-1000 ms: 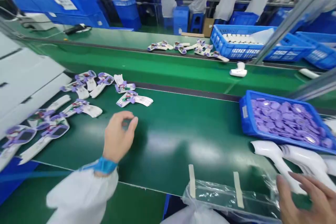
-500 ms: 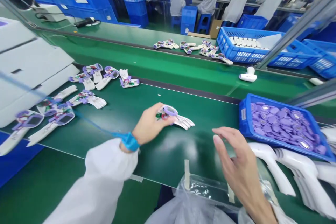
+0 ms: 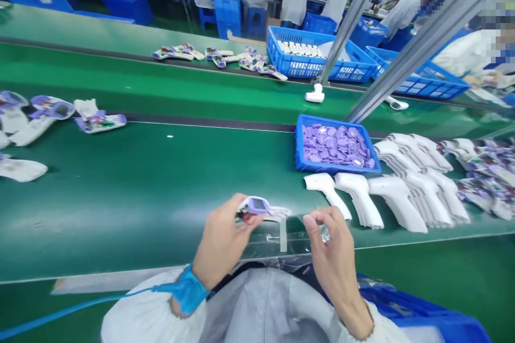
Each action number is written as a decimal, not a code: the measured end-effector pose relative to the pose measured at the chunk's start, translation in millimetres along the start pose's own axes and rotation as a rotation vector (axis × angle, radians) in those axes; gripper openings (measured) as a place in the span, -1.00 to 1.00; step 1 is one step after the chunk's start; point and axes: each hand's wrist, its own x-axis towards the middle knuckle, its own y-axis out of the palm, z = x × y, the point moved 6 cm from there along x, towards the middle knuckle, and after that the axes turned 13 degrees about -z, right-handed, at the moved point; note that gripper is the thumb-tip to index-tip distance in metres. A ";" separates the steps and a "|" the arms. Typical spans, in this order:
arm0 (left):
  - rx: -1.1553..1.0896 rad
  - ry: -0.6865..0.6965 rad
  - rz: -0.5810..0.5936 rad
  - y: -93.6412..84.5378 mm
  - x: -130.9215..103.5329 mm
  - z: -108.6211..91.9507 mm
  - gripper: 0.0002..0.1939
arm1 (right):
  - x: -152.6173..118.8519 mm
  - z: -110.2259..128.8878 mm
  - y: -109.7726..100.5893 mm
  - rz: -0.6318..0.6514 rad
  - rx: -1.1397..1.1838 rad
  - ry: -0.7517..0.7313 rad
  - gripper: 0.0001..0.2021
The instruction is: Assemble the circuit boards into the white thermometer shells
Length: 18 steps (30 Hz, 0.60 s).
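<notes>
My left hand [image 3: 223,238], with a blue strap round its wrist, is closed on a half-assembled handheld thermometer [image 3: 257,205]. This piece has a purple-framed display, red wiring and a white handle shell pointing right. My right hand [image 3: 332,244] is just right of the handle's tip, thumb and fingers curled together in a pinch; whether anything is between them I cannot make out. Under the hands, clear plastic film [image 3: 261,241] is taped at the bench edge with a strip of tape [image 3: 283,236].
A blue tray [image 3: 300,155] of purple oval covers stands right of centre. White gun-shaped shells [image 3: 360,201] lie in rows beside it, with wired assemblies [image 3: 486,171] farther right. More assemblies [image 3: 100,119] lie at left. Blue baskets [image 3: 322,67] and a metal post [image 3: 358,21] stand beyond.
The view has swung right and tilted. My left hand still holds the thermometer, now closer to the bench edge. My right hand has come nearer to it, its fingers going from spread to pinched.
</notes>
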 end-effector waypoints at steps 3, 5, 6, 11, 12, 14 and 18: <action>-0.138 -0.318 -0.087 -9.7 4.6 29.3 -0.62 | -6.8 -45.0 -3.9 -0.022 -0.253 -0.015 -0.70; -0.271 -0.509 -0.068 -13.5 3.5 46.4 -0.49 | -1.0 -60.3 -8.8 -0.055 -0.333 -0.061 -0.69; -0.334 -0.573 -0.040 -14.0 2.3 51.7 -0.45 | 5.6 -64.9 -11.9 -0.088 -0.359 -0.074 -0.68; -0.509 -0.600 0.110 -5.1 -0.4 45.0 -0.44 | 50.0 -81.5 -0.8 -0.052 -0.689 -0.116 -0.61; -0.522 -0.575 0.131 -1.2 0.1 39.7 -0.47 | 55.0 -85.2 4.9 -0.007 -0.735 -0.124 -0.60; -0.530 -0.520 0.141 5.6 2.4 29.9 -0.52 | 57.8 -90.4 10.5 0.043 -0.777 -0.147 -0.60; -0.556 -0.482 0.171 15.4 7.1 23.0 -0.54 | 46.9 -84.4 -8.5 0.016 -0.725 -0.206 -0.49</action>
